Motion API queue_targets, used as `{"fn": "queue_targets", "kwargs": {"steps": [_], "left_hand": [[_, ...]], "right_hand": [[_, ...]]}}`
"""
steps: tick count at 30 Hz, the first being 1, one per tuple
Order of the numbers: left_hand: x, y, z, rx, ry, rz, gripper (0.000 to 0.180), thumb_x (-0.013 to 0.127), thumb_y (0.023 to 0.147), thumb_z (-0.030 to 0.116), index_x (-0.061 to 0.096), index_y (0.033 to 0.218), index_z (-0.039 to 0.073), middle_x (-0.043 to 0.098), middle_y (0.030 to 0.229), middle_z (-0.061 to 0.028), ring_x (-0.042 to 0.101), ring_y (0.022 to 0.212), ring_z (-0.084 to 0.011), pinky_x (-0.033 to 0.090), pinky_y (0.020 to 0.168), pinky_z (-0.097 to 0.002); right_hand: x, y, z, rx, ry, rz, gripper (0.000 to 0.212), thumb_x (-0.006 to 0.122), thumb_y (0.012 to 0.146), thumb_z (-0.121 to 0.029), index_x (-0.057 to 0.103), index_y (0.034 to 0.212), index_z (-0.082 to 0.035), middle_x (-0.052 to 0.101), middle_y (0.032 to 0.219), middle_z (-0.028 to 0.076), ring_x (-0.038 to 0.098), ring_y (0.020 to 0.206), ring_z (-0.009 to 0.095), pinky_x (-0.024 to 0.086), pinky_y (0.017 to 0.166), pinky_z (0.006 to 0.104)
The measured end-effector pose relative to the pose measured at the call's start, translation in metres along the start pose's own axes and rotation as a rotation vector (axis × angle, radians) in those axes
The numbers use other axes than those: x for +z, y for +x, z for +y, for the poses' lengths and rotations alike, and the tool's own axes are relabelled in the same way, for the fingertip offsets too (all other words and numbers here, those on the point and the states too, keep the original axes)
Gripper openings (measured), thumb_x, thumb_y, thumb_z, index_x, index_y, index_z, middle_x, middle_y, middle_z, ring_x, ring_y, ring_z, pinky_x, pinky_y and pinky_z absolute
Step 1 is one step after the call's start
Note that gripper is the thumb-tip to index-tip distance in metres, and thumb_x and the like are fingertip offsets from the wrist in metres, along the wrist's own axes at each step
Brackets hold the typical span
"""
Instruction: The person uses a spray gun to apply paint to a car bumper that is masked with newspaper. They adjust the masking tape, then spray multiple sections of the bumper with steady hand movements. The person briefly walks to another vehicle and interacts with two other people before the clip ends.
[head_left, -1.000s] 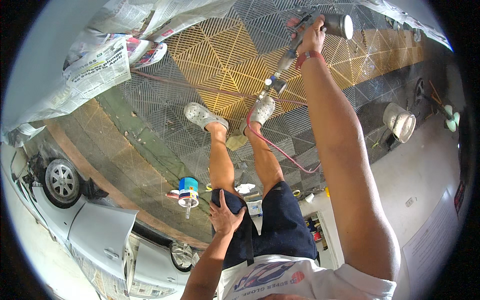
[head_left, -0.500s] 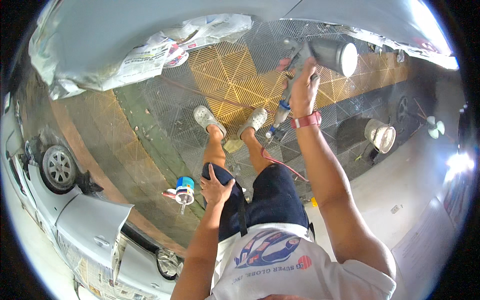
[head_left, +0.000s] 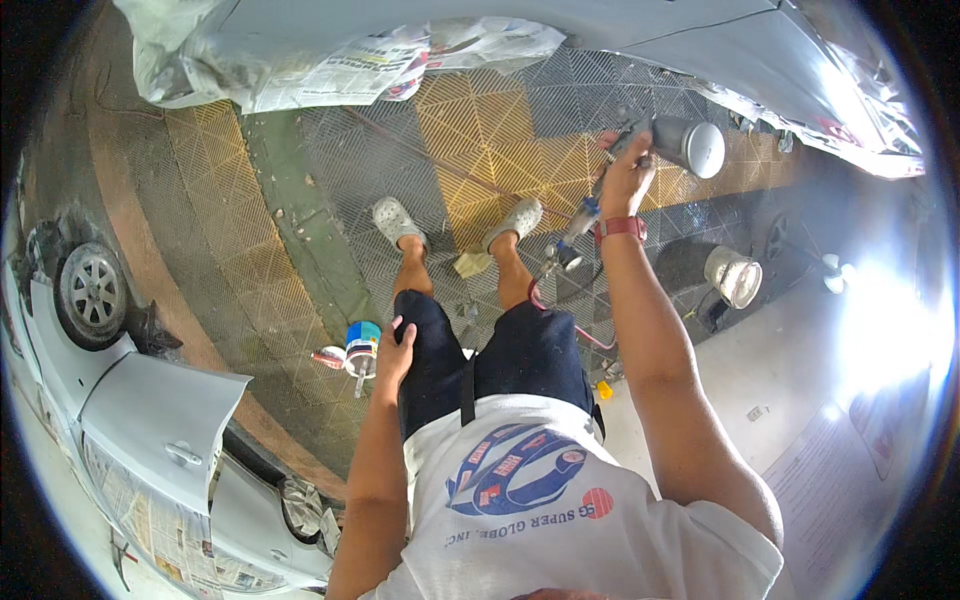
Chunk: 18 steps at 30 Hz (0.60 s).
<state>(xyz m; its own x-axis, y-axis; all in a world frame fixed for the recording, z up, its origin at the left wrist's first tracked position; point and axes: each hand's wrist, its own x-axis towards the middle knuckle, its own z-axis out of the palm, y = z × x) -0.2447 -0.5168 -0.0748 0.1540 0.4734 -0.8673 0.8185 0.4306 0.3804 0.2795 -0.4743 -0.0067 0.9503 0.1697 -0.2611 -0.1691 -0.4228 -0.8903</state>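
My right hand [head_left: 628, 178], a red watch on its wrist, is closed around the handle of a spray gun [head_left: 582, 218]. The gun's grey cup [head_left: 690, 146] with a pale round end points to the right, close below a grey car panel [head_left: 640, 30]. From the handle's lower end, past a small round gauge [head_left: 568, 257], a red hose [head_left: 590, 335] hangs down beside my leg. My left hand [head_left: 394, 352] lies against the outer side of my left thigh, on the dark shorts, thumb apart from the fingers; some fingers are partly hidden.
Newspaper and plastic masking [head_left: 340, 80] drape the panel's lower edge. A paint can [head_left: 362, 345] stands on the floor left of my leg. Right of me is a round lamp [head_left: 735, 277]. Another masked car [head_left: 165, 430] is at left; bright light glares at right.
The view has swung slightly. My right hand and the spray gun sit a little lower and further right in the picture. My left hand has turned toward the thigh's outer side.
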Motion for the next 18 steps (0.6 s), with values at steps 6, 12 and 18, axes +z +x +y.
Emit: {"fn": "queue_targets", "kwargs": {"steps": [6, 12, 18], "left_hand": [[-0.075, 0.032, -0.041, -0.047, -0.191, -0.046, 0.068, 0.069, 0.104, 0.047, 0.058, 0.148, -0.004, 0.066, 0.143, -0.0246, 0.064, 0.134, -0.0336, 0.048, 0.113, -0.0407], [-0.137, 0.032, -0.070, 0.016, -0.183, 0.035, 0.067, 0.068, 0.104, 0.047, 0.060, 0.146, -0.005, 0.069, 0.138, -0.0256, 0.067, 0.129, -0.0345, 0.051, 0.110, -0.0417], [-0.152, 0.029, -0.072, -0.020, -0.230, 0.062, 0.065, 0.068, 0.104, 0.046, 0.061, 0.145, -0.005, 0.070, 0.136, -0.0257, 0.068, 0.127, -0.0332, 0.052, 0.108, -0.0412]], "right_hand": [[0.066, -0.051, -0.029, -0.138, -0.071, -0.015, 0.067, 0.047, 0.111, -0.062, 0.069, 0.103, 0.000, 0.077, 0.087, 0.007, 0.063, 0.058, 0.017, 0.050, 0.054, 0.0317], [0.149, -0.140, -0.063, -0.208, -0.107, -0.318, 0.052, 0.052, 0.114, -0.045, 0.070, 0.106, 0.003, 0.077, 0.087, 0.009, 0.067, 0.075, 0.016, 0.055, 0.073, 0.0340], [0.217, -0.200, -0.099, -0.208, -0.149, -0.519, 0.048, 0.052, 0.114, -0.041, 0.069, 0.122, 0.003, 0.079, 0.090, 0.010, 0.074, 0.079, 0.018, 0.058, 0.075, 0.0347]]}}
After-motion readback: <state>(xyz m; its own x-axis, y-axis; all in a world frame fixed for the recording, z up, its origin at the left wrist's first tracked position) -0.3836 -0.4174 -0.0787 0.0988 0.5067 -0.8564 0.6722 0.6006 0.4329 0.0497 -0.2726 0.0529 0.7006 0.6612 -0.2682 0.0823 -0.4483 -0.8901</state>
